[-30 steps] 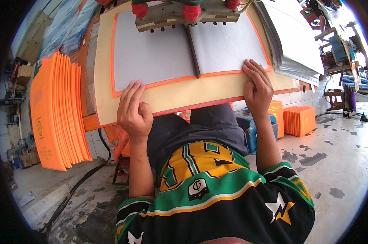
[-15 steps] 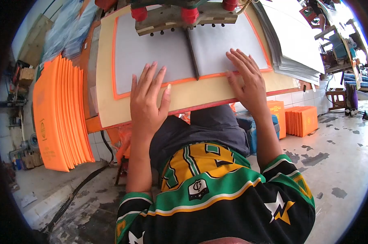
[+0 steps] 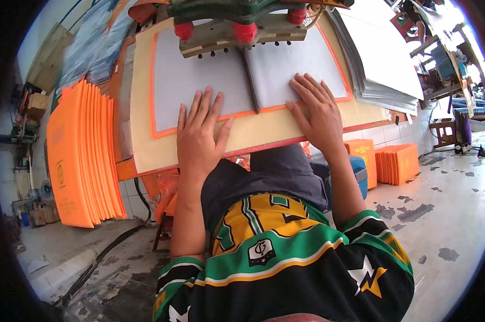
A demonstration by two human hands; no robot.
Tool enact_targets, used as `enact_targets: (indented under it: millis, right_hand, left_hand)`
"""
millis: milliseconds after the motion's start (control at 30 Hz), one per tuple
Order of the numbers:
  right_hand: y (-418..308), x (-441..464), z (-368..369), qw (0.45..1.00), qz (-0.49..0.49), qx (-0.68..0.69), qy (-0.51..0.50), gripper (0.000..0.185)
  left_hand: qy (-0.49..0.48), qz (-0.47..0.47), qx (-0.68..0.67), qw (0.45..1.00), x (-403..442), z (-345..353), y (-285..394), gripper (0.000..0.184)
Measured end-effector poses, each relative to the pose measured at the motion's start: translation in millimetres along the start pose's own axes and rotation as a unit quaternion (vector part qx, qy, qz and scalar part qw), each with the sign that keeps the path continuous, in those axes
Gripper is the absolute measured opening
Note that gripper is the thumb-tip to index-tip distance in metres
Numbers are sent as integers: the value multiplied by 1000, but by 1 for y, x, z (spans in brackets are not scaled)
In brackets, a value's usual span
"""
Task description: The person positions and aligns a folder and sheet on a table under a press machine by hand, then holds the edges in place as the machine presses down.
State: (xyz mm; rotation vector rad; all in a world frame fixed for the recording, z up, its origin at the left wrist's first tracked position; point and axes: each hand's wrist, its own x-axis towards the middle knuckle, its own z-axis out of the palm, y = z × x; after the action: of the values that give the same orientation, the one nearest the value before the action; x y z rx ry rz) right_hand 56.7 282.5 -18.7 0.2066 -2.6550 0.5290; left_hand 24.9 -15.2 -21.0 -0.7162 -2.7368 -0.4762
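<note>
An orange-edged cover with pale grey inner sheets [image 3: 199,80] lies spread on a cream board [image 3: 264,126], a dark strip [image 3: 251,80] running down its middle. My left hand [image 3: 201,131] rests flat with fingers spread on the cover's lower left part, its palm over the near edge. On the lower right part lies my right hand [image 3: 318,115], fingers stretched out, thumb apart. Neither hand holds anything. A machine head with red knobs [image 3: 245,32] hangs over the far part of the cover and hides it there.
Orange folders [image 3: 84,155] stand stacked at the left, beside clear plastic sheets [image 3: 95,43]. White sheets [image 3: 384,59] are piled at the right. More orange folders [image 3: 397,163] and a blue container [image 3: 355,174] are on the floor side at right.
Both hands have left their curled pose at the cover's lower corners, moved inward and flattened with fingers extended. The whole view has shifted slightly.
</note>
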Motion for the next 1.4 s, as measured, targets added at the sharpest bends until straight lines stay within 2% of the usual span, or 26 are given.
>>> enact_targets:
  millis: [1400]
  right_hand:
    - [0, 0, 1, 1000, 20, 18, 3, 49]
  left_hand:
    - [4, -12, -24, 1000, 0, -1, 3, 58]
